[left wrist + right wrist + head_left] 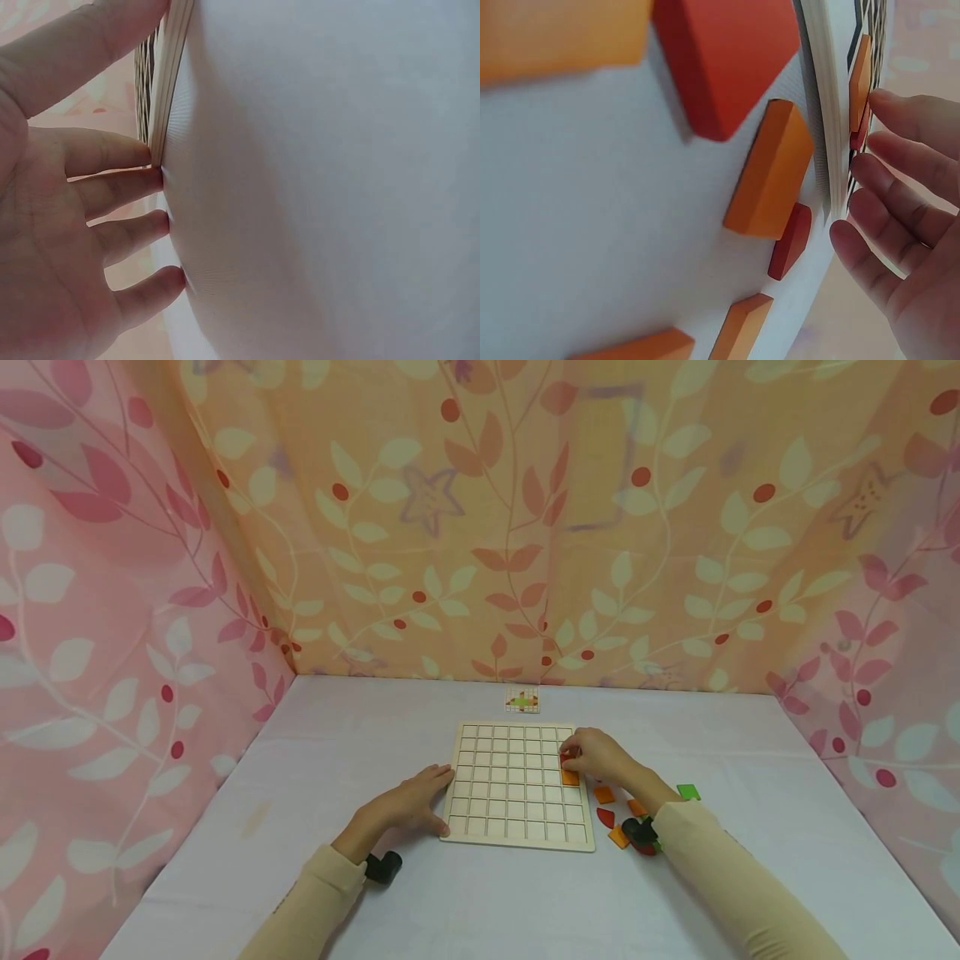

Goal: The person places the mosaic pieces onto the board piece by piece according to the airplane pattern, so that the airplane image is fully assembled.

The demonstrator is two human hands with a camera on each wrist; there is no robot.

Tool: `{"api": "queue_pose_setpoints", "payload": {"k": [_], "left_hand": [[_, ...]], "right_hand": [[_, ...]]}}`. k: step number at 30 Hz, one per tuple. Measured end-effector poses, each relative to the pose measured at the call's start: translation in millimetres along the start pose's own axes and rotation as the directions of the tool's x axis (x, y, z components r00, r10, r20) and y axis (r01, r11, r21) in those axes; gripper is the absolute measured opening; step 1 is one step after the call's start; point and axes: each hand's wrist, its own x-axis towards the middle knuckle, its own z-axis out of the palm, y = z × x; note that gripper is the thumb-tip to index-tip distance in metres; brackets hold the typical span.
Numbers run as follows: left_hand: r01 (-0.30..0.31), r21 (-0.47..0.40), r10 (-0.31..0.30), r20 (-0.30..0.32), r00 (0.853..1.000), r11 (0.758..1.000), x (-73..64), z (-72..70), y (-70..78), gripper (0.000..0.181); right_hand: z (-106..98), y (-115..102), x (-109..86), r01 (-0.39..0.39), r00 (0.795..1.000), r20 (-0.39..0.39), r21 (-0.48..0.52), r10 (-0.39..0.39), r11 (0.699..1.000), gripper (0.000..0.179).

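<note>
A square wooden grid board [510, 785] lies flat on the white table. My left hand [412, 797] rests along its left edge; in the left wrist view the straight, spread fingertips touch the table beside the board's side [171, 82]. At the board's right side my right hand [600, 754] has its thumb and fingertips at a red piece [861, 129], which lies on the grid against an orange square [570, 777]. The right fingers are loosely bent and partly hide the red piece in the head view.
Right of the board lie loose orange [604, 795] and red [606, 817] pieces, some under the right wrist. A green piece [687, 792] lies farther right. Behind the board is a small pattern card [522, 700]. Flowered cloth [480, 527] stands around the table.
</note>
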Motion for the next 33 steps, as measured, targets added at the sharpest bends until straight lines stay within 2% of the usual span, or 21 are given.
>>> {"api": "queue_pose_setpoints", "payload": {"k": [8,14,17,22,28,33], "left_hand": [[-0.001,0.001,0.001,0.003,1.0,1.0,-0.8,-0.1,0.9,0.096],[-0.001,-0.001,0.001,0.002,1.0,1.0,-0.6,0.1,1.0,0.096],[0.001,0.0,-0.001,0.003,1.0,1.0,-0.4,-0.3,0.8,0.096],[0.002,0.004,-0.002,0.004,1.0,1.0,0.6,-1.2,0.5,0.096],[0.003,0.003,-0.003,0.005,1.0,1.0,1.4,-0.5,-0.2,0.096],[-0.001,-0.008,0.001,0.001,1.0,1.0,1.2,0.2,-0.5,0.097]], "right_hand": [[2,1,0.0,0.005,1.0,-0.007,-0.015,-0.005,1.0,0.021],[-4,-1,-4.4,-0.062,0.998,0.001,0.066,0.062,0.996,0.029],[-8,1,-6.8,-0.07,0.998,-0.002,0.105,0.071,0.992,0.031],[-14,6,-9.1,-0.038,0.999,-0.031,0.091,0.041,0.995,0.029],[-16,14,-9.9,-0.064,0.998,-0.023,0.083,0.066,0.995,0.03],[-16,21,-12.8,-0.048,0.998,-0.037,0.066,0.05,0.997,0.028]]}}
